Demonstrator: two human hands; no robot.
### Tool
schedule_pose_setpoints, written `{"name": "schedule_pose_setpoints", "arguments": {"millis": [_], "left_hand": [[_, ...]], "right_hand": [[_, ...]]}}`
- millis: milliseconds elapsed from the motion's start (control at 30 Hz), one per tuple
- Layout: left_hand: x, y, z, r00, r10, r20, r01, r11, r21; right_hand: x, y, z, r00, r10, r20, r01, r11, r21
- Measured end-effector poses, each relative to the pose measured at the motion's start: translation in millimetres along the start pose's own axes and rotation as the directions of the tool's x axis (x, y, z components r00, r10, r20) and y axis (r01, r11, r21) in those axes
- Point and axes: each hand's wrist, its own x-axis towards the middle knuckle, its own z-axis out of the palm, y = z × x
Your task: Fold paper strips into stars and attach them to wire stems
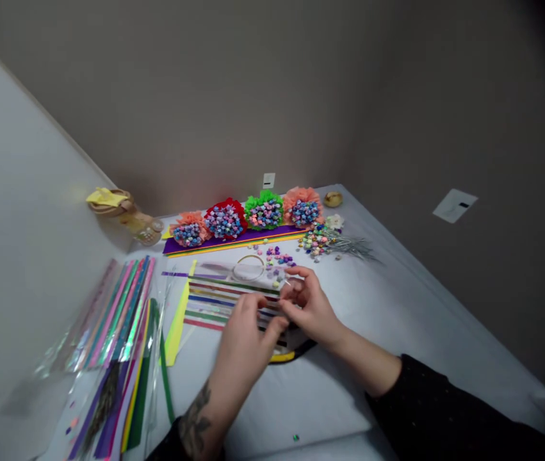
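Observation:
Both hands meet over the middle of the table, just above striped paper strips [212, 306] in a clear sleeve. My left hand [252, 336] has its fingers bent with thumb and fingertips near each other; whatever lies between them is too small to make out. My right hand [311, 308] is curled, thumb towards the fingers, by a small clear or thin item that I cannot identify. A thin ring [249, 257] lies beyond the hands. Small purple and pink folded stars [279, 256] are scattered behind my right hand.
Four crepe-paper bunches filled with stars, one of them red [225, 219], line the back on purple sheets [176, 246]. Wire stems [356, 247] lie at right. Packs of coloured strips [121, 314] and a yellow strip [177, 323] lie left. A wooden figure [132, 218] stands back left.

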Motion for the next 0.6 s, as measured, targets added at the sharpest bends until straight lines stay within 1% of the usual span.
{"name": "schedule_pose_setpoints", "arguments": {"millis": [67,133,233,333,433,500,600], "left_hand": [[1,10,11.4,0.999,-0.009,0.049,0.01,1.0,-0.016],[2,10,16.4,0.998,-0.017,0.062,0.02,0.999,-0.048],[2,2,15.7,0.999,0.007,0.047,-0.003,0.997,-0.08],[0,-6,11.5,0.998,0.059,0.002,-0.059,0.998,-0.029],[1,-13,7.0,0.993,0.079,-0.083,-0.074,0.996,0.055],[2,-18,3.5,0.987,0.056,-0.15,-0.043,0.995,0.091],[5,-26,-3.6,0.975,0.006,-0.223,0.022,0.992,0.125]], "right_hand": [[-4,-1,1,0.999,-0.007,0.052,0.007,1.0,-0.002],[-4,-3,0,0.995,0.018,0.097,-0.02,1.0,0.018],[-2,-6,-1,0.992,0.036,0.118,-0.038,0.999,0.013],[0,-7,-1,0.993,0.024,0.119,-0.023,1.0,-0.007],[3,-5,-3,0.998,0.036,0.059,-0.034,0.999,-0.029],[6,-4,-7,0.998,0.058,-0.005,-0.058,0.997,-0.049],[10,-3,-13,0.991,0.12,-0.067,-0.125,0.99,-0.07]]}}
